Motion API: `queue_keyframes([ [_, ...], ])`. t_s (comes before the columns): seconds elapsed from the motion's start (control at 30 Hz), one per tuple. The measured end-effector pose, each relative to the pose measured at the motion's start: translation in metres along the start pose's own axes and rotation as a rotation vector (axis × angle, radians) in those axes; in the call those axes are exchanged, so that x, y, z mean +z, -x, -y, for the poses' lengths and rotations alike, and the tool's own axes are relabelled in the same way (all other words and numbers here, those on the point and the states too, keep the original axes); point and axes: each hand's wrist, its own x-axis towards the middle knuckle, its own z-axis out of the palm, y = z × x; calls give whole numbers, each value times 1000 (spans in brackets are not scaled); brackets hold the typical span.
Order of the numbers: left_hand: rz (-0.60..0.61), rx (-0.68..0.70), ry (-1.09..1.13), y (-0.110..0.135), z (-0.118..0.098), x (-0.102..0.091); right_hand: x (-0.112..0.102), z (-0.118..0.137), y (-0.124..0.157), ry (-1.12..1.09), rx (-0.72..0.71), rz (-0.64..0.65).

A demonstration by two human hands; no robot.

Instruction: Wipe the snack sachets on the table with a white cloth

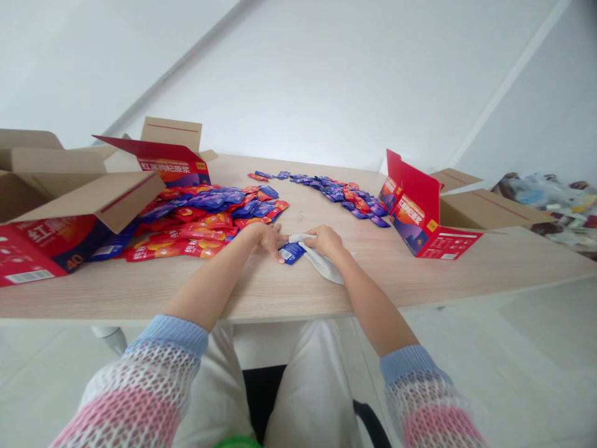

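Note:
A blue sachet (292,252) lies flat on the table between my two hands. My left hand (267,239) is at its left side, thumb on the near corner and fingers along the far edge, holding it against the table. My right hand (328,241) grips a white cloth (325,266). One end of the cloth touches the sachet's upper edge, and the rest trails toward me under my right wrist. Just beyond my left forearm is a large heap of red and blue sachets (205,225).
A looser row of blue and red sachets (333,188) runs along the table's far side. Open red cartons stand at the left front (51,239), left back (170,168) and right (417,218). Plastic-wrapped items (550,199) are piled beyond the table's right end.

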Motion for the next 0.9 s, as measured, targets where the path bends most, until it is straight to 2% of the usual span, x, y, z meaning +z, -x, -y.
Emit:
queue_keyframes([
  [0.1, 96, -35, -8, 7, -6, -4, 3, -1, -3, 80, 61, -65],
  [0.3, 97, -31, 4, 19, -15, -7, 3, -18, -9, 189, 149, -148],
  [0.43, 82, -22, 17, 21, -12, -4, -4, -37, -11, 128, 221, -220],
  [0.53, 86, -12, 21, 20, -10, -3, -11, -42, -10, 38, 199, -345],
  [0.63, 89, -13, 22, 19, -11, -3, -13, -32, -6, 23, 116, -429],
  [0.7, 92, -21, 20, 18, -11, -3, -11, -19, -2, 60, 48, -343],
  [0.77, 87, -40, 15, 17, -12, -3, -8, -5, 2, 103, -64, -185],
  [0.9, 86, -65, 7, 16, -11, -1, -3, 15, 10, 35, -439, 35],
])
